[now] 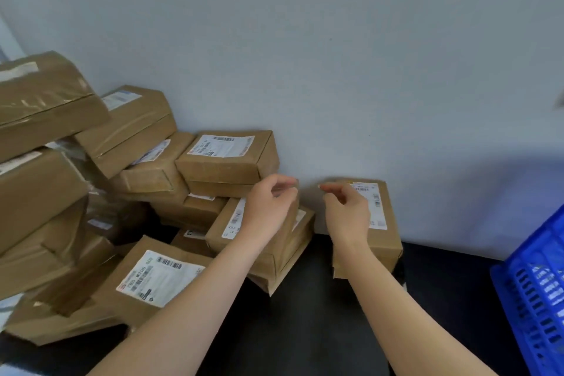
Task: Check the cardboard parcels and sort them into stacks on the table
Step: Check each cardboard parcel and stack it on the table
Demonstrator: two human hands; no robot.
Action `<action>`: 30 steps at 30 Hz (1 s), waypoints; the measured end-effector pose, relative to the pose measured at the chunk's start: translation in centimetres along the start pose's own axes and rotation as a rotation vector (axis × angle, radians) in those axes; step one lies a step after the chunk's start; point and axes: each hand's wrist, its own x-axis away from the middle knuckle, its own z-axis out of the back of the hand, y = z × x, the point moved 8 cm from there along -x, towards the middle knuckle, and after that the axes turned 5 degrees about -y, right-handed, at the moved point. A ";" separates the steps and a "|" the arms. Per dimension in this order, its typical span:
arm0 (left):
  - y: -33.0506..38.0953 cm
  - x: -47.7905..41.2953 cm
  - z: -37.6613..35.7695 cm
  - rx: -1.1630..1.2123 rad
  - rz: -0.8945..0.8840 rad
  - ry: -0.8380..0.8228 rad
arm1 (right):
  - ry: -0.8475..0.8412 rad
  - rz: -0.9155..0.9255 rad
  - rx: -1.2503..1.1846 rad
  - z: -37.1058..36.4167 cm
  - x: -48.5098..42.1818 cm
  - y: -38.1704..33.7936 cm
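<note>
Took the lone parcel [389, 238], standing on the worktop [305, 330] against the wall [335, 55], as the reference point. Found the right grip [346, 214] over that parcel's left half and covering part of its label, with fingers loosely curled, thumb and forefinger close together, and nothing held. Could not tell whether it touched the cardboard. Found the left grip [268, 207] just left of the lone parcel, in the same loose curl and also with nothing held. It hung over a tilted parcel [229, 220] lying at the near edge of the heap [45, 192].

Judged the lone parcel's long axis to run from the near edge back toward the wall, with the label running the same way. Judged the right grip much the nearer to it, so a grasp there would call for little more than a drop and a closing of the fingers. Judged the tilted parcel the likelier pick for the left grip.

Counted one lone parcel. Counted at least a dozen parcels in the heap to its left, several overlapping too much for an exact figure. Noted four with white labels facing up, including one labelled parcel [227, 156] at the heap's right top. Counted one blue crate [537, 299], well to the right of the lone parcel. Counted two grips.
</note>
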 end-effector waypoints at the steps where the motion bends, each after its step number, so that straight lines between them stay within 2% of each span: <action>1: -0.5 0.5 1.6 -0.015 0.003 0.006 | -0.025 -0.003 -0.003 -1.5 0.9 -0.2; 8: -4.5 4.1 10.2 -0.137 0.044 0.047 | -0.126 -0.018 -0.014 -9.3 6.2 0.3; 15: -8.9 7.3 16.6 -0.276 0.085 0.098 | -0.161 -0.047 0.003 -13.8 10.5 2.1; 21: -11.8 9.3 19.3 -0.541 0.074 0.138 | -0.144 -0.134 0.103 -15.1 12.9 4.0; 25: -13.9 10.1 20.0 -0.755 0.111 0.089 | -0.113 -0.204 0.145 -15.6 14.6 5.6; 30: -15.8 10.7 20.0 -0.778 0.161 0.059 | -0.059 -0.262 0.220 -16.1 15.4 6.2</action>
